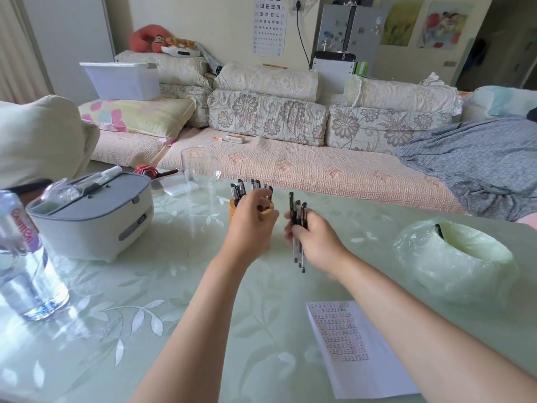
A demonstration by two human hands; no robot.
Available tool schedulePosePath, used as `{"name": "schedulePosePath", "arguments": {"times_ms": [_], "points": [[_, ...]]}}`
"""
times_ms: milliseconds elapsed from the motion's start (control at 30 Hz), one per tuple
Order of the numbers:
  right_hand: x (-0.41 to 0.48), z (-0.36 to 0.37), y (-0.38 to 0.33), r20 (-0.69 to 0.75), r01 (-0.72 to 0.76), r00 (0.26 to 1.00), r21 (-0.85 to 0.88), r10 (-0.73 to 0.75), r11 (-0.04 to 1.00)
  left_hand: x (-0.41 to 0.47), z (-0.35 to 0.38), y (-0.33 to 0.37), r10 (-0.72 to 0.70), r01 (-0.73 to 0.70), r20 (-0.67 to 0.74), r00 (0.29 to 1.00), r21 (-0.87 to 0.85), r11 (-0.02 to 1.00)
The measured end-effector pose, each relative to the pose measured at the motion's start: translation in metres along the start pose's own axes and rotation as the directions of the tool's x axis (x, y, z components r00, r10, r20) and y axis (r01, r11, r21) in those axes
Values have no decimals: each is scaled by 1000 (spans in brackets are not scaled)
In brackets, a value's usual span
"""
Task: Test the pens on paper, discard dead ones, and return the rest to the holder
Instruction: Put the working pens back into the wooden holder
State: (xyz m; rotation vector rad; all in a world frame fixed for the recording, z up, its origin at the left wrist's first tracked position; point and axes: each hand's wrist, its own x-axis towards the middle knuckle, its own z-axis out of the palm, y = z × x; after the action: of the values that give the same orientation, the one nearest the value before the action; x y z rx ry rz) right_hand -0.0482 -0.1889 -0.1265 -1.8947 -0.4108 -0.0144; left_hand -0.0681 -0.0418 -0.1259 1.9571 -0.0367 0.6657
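Observation:
An orange pen holder (268, 213) stands mid-table with several black-capped pens (240, 187) sticking up from it. My left hand (250, 221) wraps around the holder and hides most of it. Just to its right, my right hand (315, 238) is closed on a bundle of pens (298, 212), caps up and tips hanging below the fingers. A paper pad (353, 349) covered in rows of test marks lies near the table's front right. A bin lined with a pale plastic bag (456, 257) sits at the right, and one black pen (438, 230) pokes from it.
A grey-lidded white box (96, 219) stands at the left, with a water bottle (24, 257) in front of it. A clear glass (199, 173) and a white pad (177, 186) sit behind the holder. A sofa runs along the table's far edge.

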Motion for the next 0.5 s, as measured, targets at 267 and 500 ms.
{"name": "schedulePosePath", "arguments": {"times_ms": [267, 500], "points": [[78, 24, -60, -332, 169, 935, 120, -121, 978, 6, -15, -39, -156, 195, -196, 968, 198, 961], [104, 54, -47, -297, 132, 943, -75, -148, 988, 12, -5, -59, -164, 184, -141, 976, 144, 972]]}}
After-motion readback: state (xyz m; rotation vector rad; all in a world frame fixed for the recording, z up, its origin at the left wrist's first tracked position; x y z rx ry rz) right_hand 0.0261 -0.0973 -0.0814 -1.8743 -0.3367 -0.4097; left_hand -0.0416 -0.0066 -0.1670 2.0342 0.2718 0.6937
